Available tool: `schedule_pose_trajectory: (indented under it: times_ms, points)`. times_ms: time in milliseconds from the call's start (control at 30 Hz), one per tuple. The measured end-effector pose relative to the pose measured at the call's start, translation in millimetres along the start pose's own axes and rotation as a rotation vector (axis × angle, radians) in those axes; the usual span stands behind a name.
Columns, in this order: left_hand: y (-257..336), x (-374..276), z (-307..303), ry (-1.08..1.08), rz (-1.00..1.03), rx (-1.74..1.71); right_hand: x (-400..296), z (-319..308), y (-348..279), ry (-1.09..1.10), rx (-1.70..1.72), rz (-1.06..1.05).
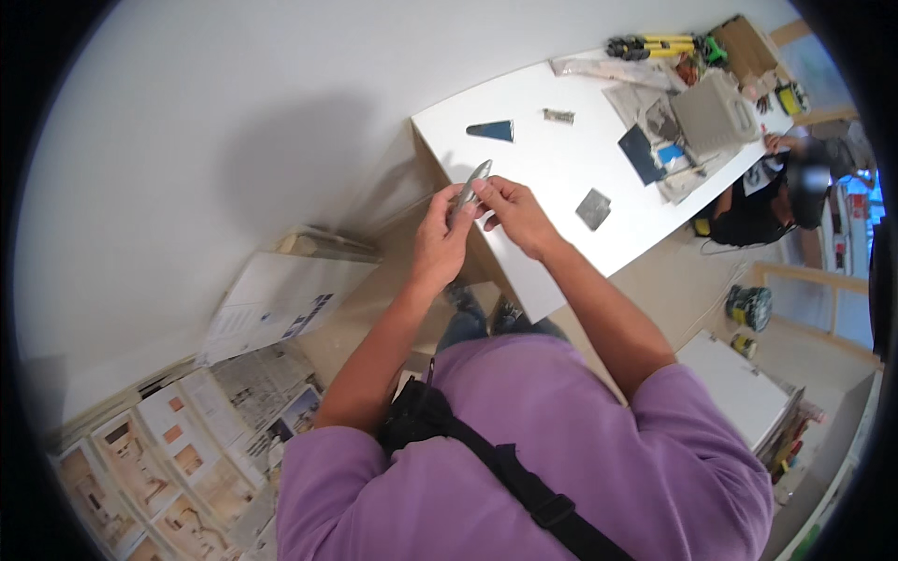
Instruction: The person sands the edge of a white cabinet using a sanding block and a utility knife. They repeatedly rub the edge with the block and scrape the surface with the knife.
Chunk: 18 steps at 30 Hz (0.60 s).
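A slim silver-grey tool [463,199], apparently a utility knife, is tilted up between my two hands above the near left corner of a white table [547,182]. My left hand [440,242] wraps its lower part. Thumb and fingertips of my right hand [523,214] pinch it further up; they hide part of its side. No blade can be made out. Beyond my hands lie a dark blue tapered scraper [492,130] and a small flat packet [559,116]. Right of my right hand is a grey square piece [593,209], its material unclear.
Farther along the table are a beige jerrycan [712,116], dark sheets [641,154] and a yellow-black tripod [656,46]. A person in black [758,203] is at its right side. A cardboard box [273,301] stands by the wall; printed sheets [189,449] cover floor at left.
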State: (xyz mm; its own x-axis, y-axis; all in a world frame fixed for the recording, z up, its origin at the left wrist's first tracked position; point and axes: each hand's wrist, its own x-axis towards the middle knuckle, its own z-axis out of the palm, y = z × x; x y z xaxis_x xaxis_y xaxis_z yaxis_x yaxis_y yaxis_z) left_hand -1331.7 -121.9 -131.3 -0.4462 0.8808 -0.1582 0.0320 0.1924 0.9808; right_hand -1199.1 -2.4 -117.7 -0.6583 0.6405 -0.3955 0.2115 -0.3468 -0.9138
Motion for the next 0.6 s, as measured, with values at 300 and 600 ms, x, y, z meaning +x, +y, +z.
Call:
schedule_pose_trajectory:
  times_ms: [300, 600]
  points:
    - [11.0, -54.2, 2.3, -0.092, -0.041, 0.182, -60.3, -11.3, 11.6, -0.086, -0.021, -0.034]
    - [-9.5, -51.1, 7.3, -0.069, 0.014, 0.309, -54.8, -13.7, 30.0, -0.061, -0.012, 0.069]
